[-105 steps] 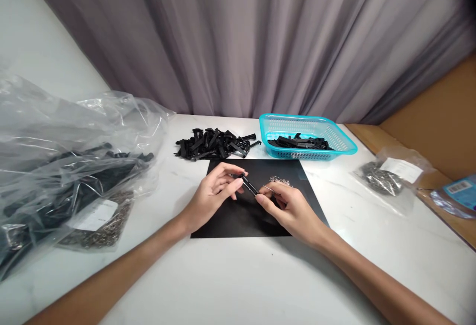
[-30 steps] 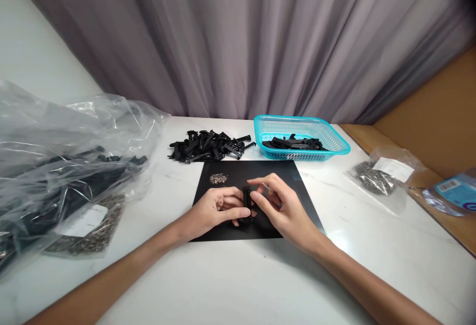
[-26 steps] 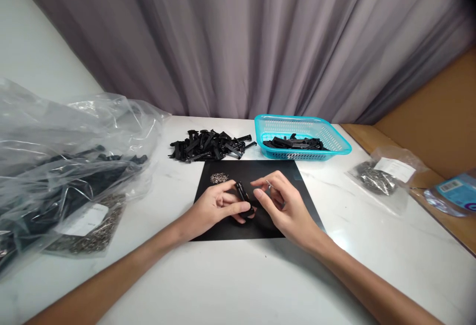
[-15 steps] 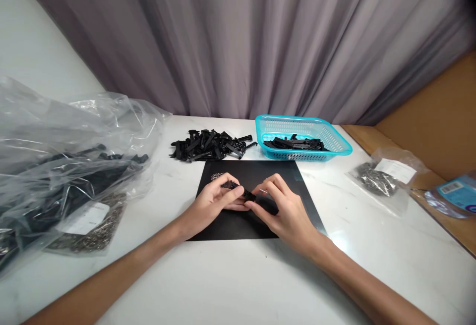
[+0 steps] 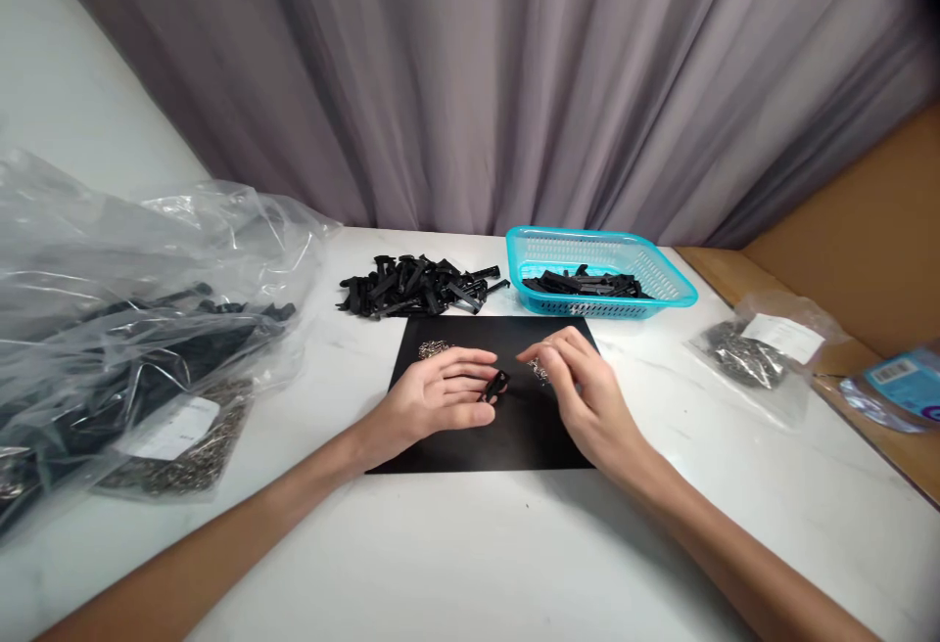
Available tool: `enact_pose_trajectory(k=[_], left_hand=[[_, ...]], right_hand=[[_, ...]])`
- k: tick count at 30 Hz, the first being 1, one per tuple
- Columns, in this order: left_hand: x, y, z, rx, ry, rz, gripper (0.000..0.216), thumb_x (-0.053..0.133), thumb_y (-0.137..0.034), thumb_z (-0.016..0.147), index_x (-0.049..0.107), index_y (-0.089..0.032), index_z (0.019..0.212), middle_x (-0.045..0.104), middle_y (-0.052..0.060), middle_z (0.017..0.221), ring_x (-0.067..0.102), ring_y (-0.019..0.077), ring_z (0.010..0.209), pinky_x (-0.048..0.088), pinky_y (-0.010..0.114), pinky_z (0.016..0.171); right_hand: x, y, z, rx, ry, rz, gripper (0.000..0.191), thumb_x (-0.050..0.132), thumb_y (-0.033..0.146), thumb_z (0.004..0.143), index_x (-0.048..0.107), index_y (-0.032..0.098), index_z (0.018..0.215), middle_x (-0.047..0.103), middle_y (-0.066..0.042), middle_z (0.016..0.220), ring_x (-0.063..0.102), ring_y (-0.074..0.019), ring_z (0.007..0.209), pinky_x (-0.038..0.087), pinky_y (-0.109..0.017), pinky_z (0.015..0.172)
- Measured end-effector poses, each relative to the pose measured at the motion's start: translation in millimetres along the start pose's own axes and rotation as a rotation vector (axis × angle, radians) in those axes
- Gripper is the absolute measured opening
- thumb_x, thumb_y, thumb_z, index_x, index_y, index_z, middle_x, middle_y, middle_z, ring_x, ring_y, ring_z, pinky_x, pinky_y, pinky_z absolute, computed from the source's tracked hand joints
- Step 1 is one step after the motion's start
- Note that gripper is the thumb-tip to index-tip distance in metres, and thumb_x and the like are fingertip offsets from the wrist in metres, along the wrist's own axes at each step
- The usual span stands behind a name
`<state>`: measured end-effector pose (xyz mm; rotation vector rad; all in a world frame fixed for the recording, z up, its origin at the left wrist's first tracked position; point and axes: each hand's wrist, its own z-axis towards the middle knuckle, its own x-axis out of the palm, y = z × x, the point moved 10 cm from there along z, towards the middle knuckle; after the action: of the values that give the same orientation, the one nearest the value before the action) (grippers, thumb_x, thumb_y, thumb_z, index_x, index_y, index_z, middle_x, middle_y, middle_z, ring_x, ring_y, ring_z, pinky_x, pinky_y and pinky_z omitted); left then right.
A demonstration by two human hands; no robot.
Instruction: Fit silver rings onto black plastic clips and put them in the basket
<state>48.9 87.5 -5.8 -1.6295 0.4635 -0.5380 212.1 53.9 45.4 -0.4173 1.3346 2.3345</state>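
Note:
My left hand [image 5: 446, 392] is above a black mat [image 5: 470, 446], palm turned inward. A small black plastic part [image 5: 496, 387] rests at its fingertips, its far end partly hidden by the fingers. My right hand [image 5: 580, 383] hovers by a small pile of shiny metal pieces [image 5: 540, 371] on the mat's right half. Its index finger and thumb are apart over the pile, and I see nothing held between them. Another little heap of metal pieces [image 5: 433, 350] lies just behind my left hand.
Behind the mat sit a heap of black plastic parts [image 5: 418, 287] and a blue basket [image 5: 680, 298] holding similar ones. Large clear bags [image 5: 242, 231] fill the left side. To the right are a bag of metal pieces [image 5: 741, 358] and a blue-labelled packet [image 5: 892, 388].
My hands have moved apart. The right has left the black part and shifted right to the metal pieces. My left fingers have loosened and straightened around the part, which now points differently.

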Motion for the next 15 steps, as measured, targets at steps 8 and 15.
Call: enact_pose_trajectory(k=[8,15], left_hand=[[5.6,5.5,3.5,-0.002,0.07,0.055,0.065,0.094,-0.022,0.065,0.067,-0.021,0.124,0.071,0.01,0.13,0.067,0.0284,0.124,0.05,0.049,0.113],[4.8,7.4,6.4,0.044,0.057,0.122,0.068,0.097,-0.021,0.059,0.065,-0.022,0.118,0.071,0.007,0.122,0.069,0.0256,0.117,0.054,0.045,0.109]], right_hand=[[-5.7,-25.9,0.0,0.197,-0.057,0.161,0.049,0.042,0.053,0.107,0.07,0.02,0.084,0.048,0.001,0.061,0.048,-0.0157,0.058,0.042,-0.032,0.058],[16.4,-21.5,-2.5,0.216,0.056,0.421,0.034,0.06,0.047,0.101,0.073,0.017,0.091,0.07,-0.004,0.083,0.057,-0.0113,0.059,0.051,-0.025,0.054]])
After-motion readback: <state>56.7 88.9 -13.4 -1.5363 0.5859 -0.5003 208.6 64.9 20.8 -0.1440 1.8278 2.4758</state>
